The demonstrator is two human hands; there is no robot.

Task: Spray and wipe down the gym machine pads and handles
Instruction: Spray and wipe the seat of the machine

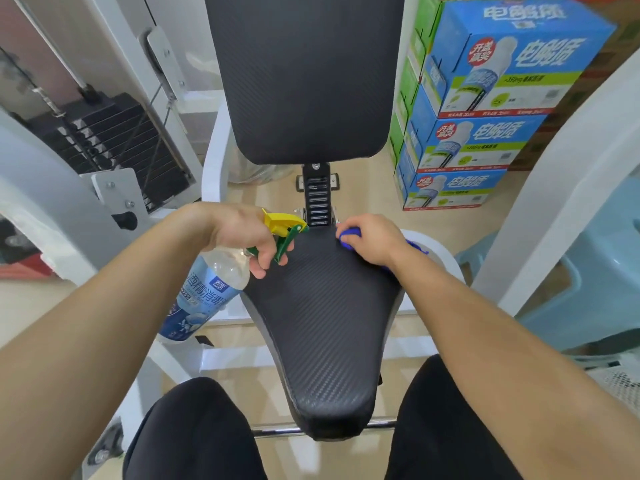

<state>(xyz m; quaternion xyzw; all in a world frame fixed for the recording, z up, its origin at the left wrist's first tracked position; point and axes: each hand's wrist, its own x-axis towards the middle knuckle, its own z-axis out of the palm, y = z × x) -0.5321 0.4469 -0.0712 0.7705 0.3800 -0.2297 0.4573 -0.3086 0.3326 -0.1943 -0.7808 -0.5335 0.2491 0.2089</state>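
Far left, the weight stack [114, 147] shows only in part behind white frame members. My left hand [242, 237] grips the neck of the spray bottle [207, 289], fingers curled at its green trigger and nozzle over the rear left edge of the seat pad [325, 323], while my forearm partly covers the bottle's lower end. At centre the upright back pad [304, 74] is cut off at the top, and my right hand [370, 240] is curled round a blue cloth [348, 235] on the seat pad's rear right corner, most of the cloth hidden beneath the hand, with stacked blue cartons [485, 98] beyond.
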